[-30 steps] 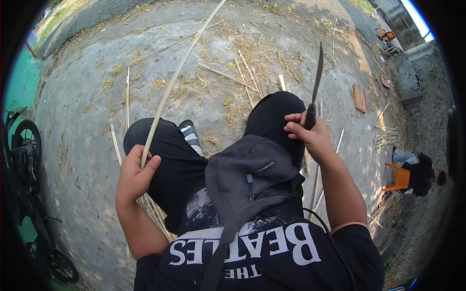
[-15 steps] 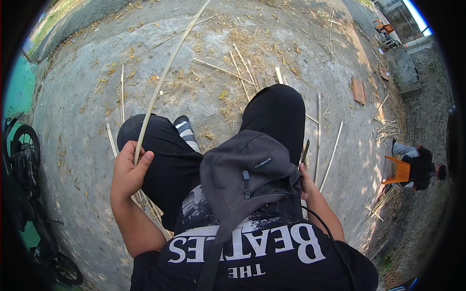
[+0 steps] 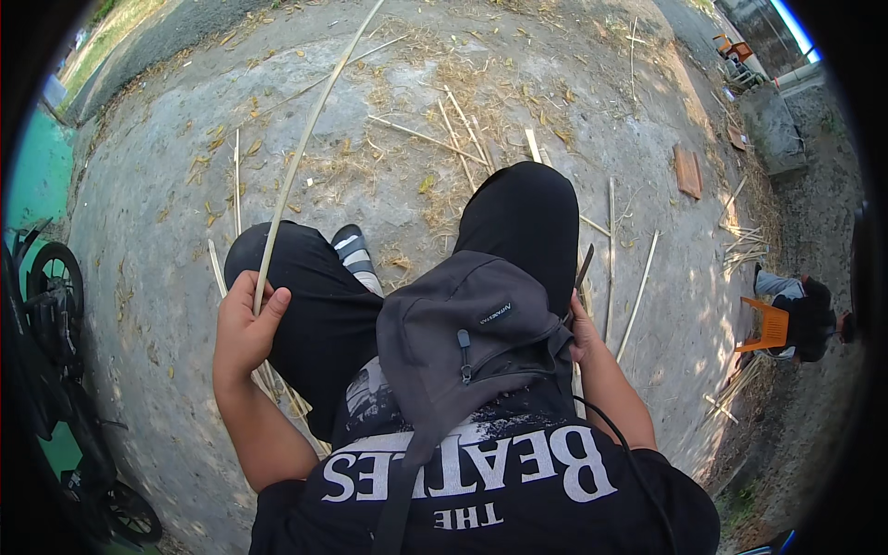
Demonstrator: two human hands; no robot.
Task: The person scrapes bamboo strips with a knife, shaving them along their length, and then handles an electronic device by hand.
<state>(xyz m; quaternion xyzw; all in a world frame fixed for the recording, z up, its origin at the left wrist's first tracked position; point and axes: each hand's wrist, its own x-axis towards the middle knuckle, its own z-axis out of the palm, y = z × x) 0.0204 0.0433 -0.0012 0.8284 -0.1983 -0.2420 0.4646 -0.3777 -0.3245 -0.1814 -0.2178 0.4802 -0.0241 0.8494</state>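
Observation:
My left hand (image 3: 250, 319) is closed around the lower end of a long, pale bamboo strip (image 3: 298, 155), beside my left knee. The strip slants forward and to the right, past the top edge of the picture. Beside my right thigh, my right hand (image 3: 583, 335) is closed on a knife, whose dark, narrow blade (image 3: 585, 266) points forward. The knife's handle and most of those fingers are hidden by the hand and a grey bag (image 3: 472, 314) on my lap.
Several bamboo strips (image 3: 638, 294) lie on the concrete ground (image 3: 398, 185) among shavings and dry leaves. A motorbike (image 3: 55, 324) stands at the left. At the right, another person (image 3: 807, 319) sits by an orange chair (image 3: 766, 324), near more strips. A brown tile (image 3: 687, 172) lies farther off.
The far end of the bamboo strip has swung a little to the left. My right hand has moved slightly forward, and more of the knife blade shows beside my thigh.

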